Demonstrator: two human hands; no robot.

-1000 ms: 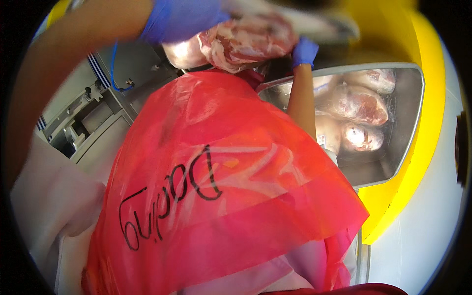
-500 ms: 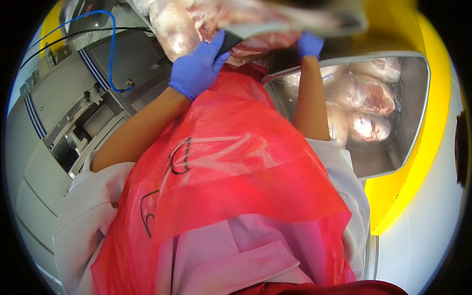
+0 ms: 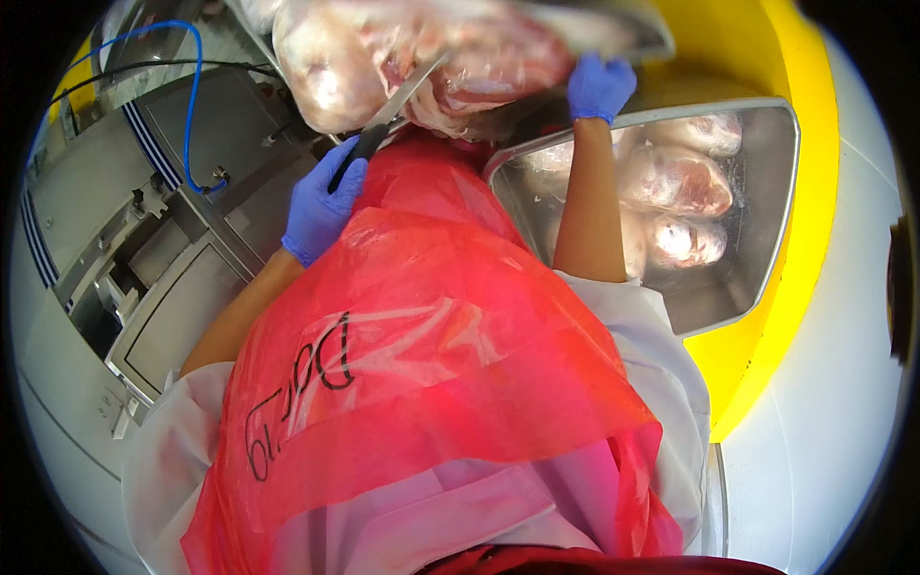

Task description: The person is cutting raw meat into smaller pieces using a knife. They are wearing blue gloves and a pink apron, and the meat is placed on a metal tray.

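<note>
My left hand point(image 3: 326, 201), in a blue glove, is closed round the black handle of a knife point(image 3: 395, 105). The bare blade slants up and to the right, its tip over a large piece of raw meat point(image 3: 503, 62) with red flesh and pale fat. At that meat's right end my right hand point(image 3: 601, 88), also gloved in blue, is curled closed against its edge; the fingertips are hidden. Left of the cut flesh lies a rounded, pale, shiny piece of meat point(image 3: 326, 72). Both pieces are at the top of the view, in front of my red plastic apron point(image 3: 431, 316).
A steel tub point(image 3: 767, 273) holding several large meat pieces stands at my right, beneath my right forearm. A yellow curved rim point(image 3: 800, 240) runs beyond it. Grey steel machinery point(image 3: 182, 278) with a blue hose point(image 3: 196, 105) is on the left. A blurred metal edge point(image 3: 656, 38) crosses the top.
My left hand has drawn down and left with the knife, whose blade now points up and right over the meat. The right hand stays at the meat's end. The view has shifted slightly.
</note>
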